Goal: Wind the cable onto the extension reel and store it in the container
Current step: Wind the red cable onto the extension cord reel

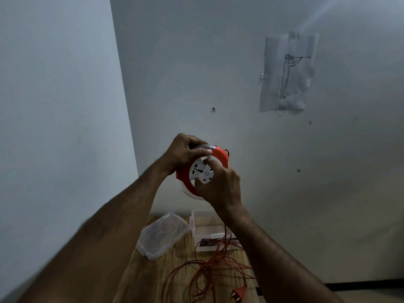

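I hold a round red and white extension reel (220, 156) up in front of the wall. My left hand (185, 150) grips its top rim. My right hand (218, 184) has its fingers on the white socket face (201, 171) of the reel. An orange cable (209, 265) hangs down behind my right forearm and lies in loose tangled loops on the wooden table (175, 270). Its orange plug (239, 292) rests near the table's right front. A clear plastic container (207, 230) stands open at the back of the table.
The container's clear lid (162, 235) lies to the left of it. Grey walls meet in a corner behind the table. A sheet with a line drawing (287, 73) is taped to the right wall. Floor and dark skirting (360, 285) show at lower right.
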A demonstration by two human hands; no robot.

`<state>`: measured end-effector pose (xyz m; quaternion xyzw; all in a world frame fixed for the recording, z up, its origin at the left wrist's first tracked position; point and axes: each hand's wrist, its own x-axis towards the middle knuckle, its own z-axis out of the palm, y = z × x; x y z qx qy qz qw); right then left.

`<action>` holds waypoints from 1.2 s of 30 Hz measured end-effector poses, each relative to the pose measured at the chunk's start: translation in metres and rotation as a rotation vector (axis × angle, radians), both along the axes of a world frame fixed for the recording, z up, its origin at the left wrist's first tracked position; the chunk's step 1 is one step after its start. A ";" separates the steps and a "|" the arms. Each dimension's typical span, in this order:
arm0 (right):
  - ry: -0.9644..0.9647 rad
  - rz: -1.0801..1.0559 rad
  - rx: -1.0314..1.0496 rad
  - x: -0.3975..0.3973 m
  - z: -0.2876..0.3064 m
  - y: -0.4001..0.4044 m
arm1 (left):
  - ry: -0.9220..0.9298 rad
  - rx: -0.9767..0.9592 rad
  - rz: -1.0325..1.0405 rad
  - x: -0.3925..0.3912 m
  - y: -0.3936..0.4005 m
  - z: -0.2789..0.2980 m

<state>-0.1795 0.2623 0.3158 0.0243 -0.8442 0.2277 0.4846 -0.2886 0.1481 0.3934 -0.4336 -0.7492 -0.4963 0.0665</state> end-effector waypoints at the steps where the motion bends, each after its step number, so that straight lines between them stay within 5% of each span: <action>1: 0.019 0.001 -0.030 -0.001 -0.001 -0.002 | 0.004 0.000 0.004 -0.001 0.000 -0.001; 8: 0.001 -0.038 -0.368 -0.001 -0.004 -0.020 | 0.035 -0.027 0.025 -0.006 0.000 -0.001; 13: 0.079 -0.062 -0.864 -0.004 0.004 -0.030 | 0.051 0.021 0.068 -0.004 0.011 -0.002; 21: -0.072 0.036 -1.786 -0.011 0.026 -0.032 | 0.126 -0.005 0.067 -0.001 0.023 -0.006; 26: 0.009 0.411 -2.315 -0.015 0.049 -0.027 | 0.088 0.032 0.035 -0.002 0.024 -0.011; 32: 0.264 0.642 -2.695 0.004 0.063 -0.014 | 0.031 0.101 -0.030 0.000 0.027 -0.011; 36: 0.075 0.731 -2.592 0.021 0.061 -0.009 | -0.009 0.127 -0.033 -0.003 0.023 -0.009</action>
